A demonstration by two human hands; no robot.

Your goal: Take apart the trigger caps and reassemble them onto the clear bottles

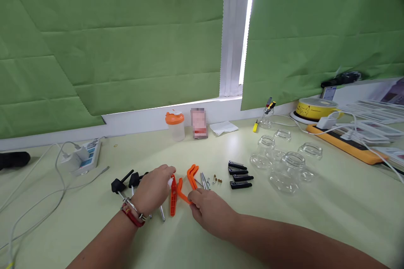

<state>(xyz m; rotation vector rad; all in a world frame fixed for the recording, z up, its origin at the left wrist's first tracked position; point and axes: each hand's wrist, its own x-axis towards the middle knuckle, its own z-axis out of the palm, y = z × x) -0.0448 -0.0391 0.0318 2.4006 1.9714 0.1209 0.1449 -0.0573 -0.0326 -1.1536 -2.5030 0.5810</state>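
My left hand (155, 189) is closed at the upper end of a red-orange ribbed plastic piece (173, 201); a bit of white shows by its fingertips. The fingers of my right hand (211, 210) pinch the lower end of a bent orange plastic piece (182, 193). Just beyond lie more bent orange pieces (192, 175). Thin metal rods (204, 181) and small brass-coloured parts (217, 180) are near my right hand. Black-headed metal rods (118, 185) rest beside and partly behind my left hand.
Several black pieces with springs (240, 178) lie right of centre, before clear jars (292, 168). An orange-lidded cup (175, 125), a box (199, 122) and a tissue (224, 127) line the back. Cables and a power strip (89, 157) are left, an orange power strip (344, 143) right.
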